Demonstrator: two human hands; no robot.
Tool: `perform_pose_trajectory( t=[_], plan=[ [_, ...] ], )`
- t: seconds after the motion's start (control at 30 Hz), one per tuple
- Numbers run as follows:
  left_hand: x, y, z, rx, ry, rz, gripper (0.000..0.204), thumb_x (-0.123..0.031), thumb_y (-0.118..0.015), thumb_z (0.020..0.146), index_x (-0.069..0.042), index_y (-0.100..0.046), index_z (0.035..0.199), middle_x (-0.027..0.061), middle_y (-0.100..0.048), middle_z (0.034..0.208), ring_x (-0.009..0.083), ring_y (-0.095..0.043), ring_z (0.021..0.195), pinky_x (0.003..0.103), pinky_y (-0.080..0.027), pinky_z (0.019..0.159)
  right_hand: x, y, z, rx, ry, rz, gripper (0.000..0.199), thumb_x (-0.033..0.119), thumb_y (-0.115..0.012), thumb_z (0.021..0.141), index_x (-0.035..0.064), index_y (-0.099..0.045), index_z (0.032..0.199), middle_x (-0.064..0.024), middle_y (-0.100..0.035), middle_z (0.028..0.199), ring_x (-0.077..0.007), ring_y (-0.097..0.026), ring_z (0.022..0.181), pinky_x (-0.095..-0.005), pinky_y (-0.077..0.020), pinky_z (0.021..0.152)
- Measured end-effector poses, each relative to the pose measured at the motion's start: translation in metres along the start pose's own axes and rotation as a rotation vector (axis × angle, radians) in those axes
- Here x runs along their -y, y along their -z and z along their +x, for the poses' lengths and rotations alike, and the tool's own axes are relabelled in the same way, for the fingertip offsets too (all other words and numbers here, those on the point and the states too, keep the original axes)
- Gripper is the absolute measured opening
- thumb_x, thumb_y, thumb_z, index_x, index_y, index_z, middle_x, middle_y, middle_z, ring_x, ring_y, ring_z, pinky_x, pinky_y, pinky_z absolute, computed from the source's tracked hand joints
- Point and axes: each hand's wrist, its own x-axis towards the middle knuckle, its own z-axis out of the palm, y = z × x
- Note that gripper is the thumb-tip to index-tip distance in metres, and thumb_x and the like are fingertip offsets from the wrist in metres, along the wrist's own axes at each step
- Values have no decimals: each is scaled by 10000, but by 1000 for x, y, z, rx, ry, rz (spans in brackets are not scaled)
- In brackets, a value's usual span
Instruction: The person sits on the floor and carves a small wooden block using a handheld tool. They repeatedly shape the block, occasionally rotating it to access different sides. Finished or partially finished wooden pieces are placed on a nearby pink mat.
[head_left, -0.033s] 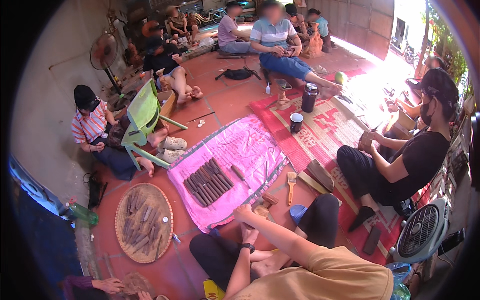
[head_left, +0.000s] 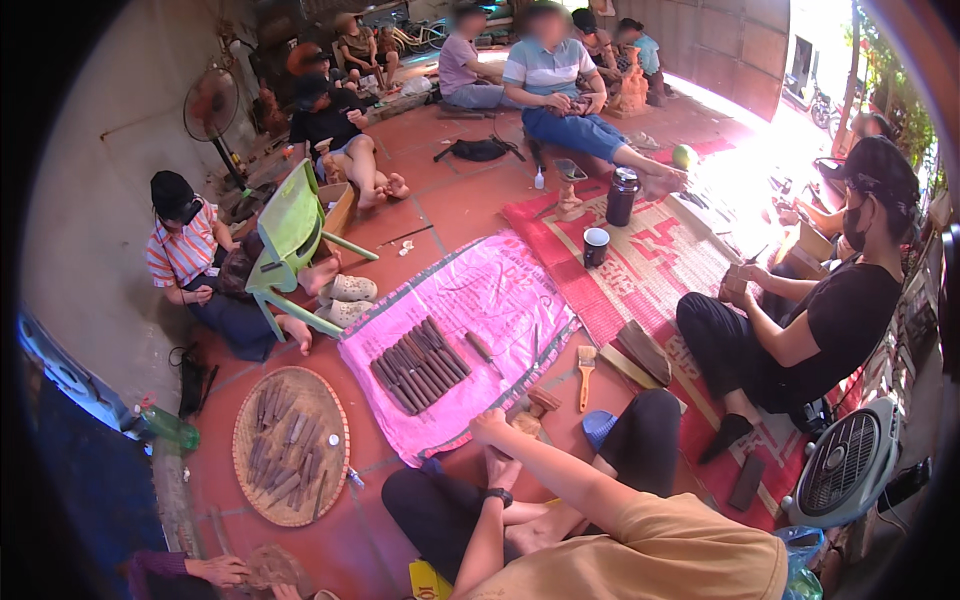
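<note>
My right hand (head_left: 488,427) is closed in a fist at the near edge of the pink printed sheet (head_left: 400,437). Just below it my left hand (head_left: 501,467), with a dark watch on the wrist, looks closed too. Whatever either holds is hidden. Beside my right hand sit a pale wooden piece (head_left: 526,424) and a darker wood block (head_left: 545,398). Rows of dark brown stick-like pieces (head_left: 420,365) lie on the sheet, with a dark-handled tool (head_left: 480,348) to their right. A flat paintbrush (head_left: 585,378) and a blue ridged object (head_left: 598,428) rest on the floor further right.
To the left, a round woven tray (head_left: 242,430) holds several brown pieces. Another person's purple-sleeved hands (head_left: 218,571) are at lower left. A green chair (head_left: 287,225) stands beyond. Rightward are a mug (head_left: 595,247), a flask (head_left: 621,196), a seated person (head_left: 840,310) and a box fan (head_left: 848,462).
</note>
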Motion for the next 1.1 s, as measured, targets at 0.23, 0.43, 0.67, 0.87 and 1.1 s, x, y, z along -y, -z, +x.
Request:
perform_pose_trajectory(
  t=[0.23, 0.43, 0.67, 0.87, 1.1],
  plan=[
    [-17, 5, -4, 41, 61, -41, 958, -291, -816, 648, 24, -262, 1363, 216, -410, 1298, 306, -401, 1236, 374, -329, 1047, -2, 0, -4, -5, -17, 6, 235, 178, -510, 863, 142, -732, 931, -61, -710, 973, -206, -682, 908, -367, -515, 669],
    [-16, 8, -3, 58, 35, -26, 989, -307, -827, 620, 26, -265, 1362, 222, -416, 1297, 313, -401, 1241, 382, -333, 1045, -6, 5, -13, -46, 26, -76, 233, 181, -507, 862, 126, -729, 910, -73, -712, 939, -222, -688, 876, -373, -515, 660],
    [-22, 6, -7, 27, 103, 13, 949, -310, -818, 642, 29, -294, 1356, 218, -419, 1311, 299, -417, 1229, 374, -337, 1043, -14, -4, -2, -75, -8, 3, 213, 176, -528, 845, 112, -728, 876, -92, -711, 915, -235, -688, 871, -383, -516, 658],
    [-3, 12, 0, 60, 78, -12, 959, -329, -815, 633, 42, -300, 1352, 240, -415, 1316, 338, -412, 1229, 389, -342, 1040, -2, -4, -17, -143, 6, -20, 222, 166, -527, 852, 124, -736, 915, -96, -712, 931, -215, -688, 887, -375, -525, 669],
    [-15, 11, -4, 33, 61, -29, 1007, -346, -824, 617, 21, -269, 1373, 246, -380, 1346, 336, -375, 1274, 401, -318, 1059, 2, 10, -13, -38, 25, -19, 242, 186, -517, 866, 123, -732, 957, -78, -708, 987, -232, -684, 921, -370, -531, 692]
  ],
)
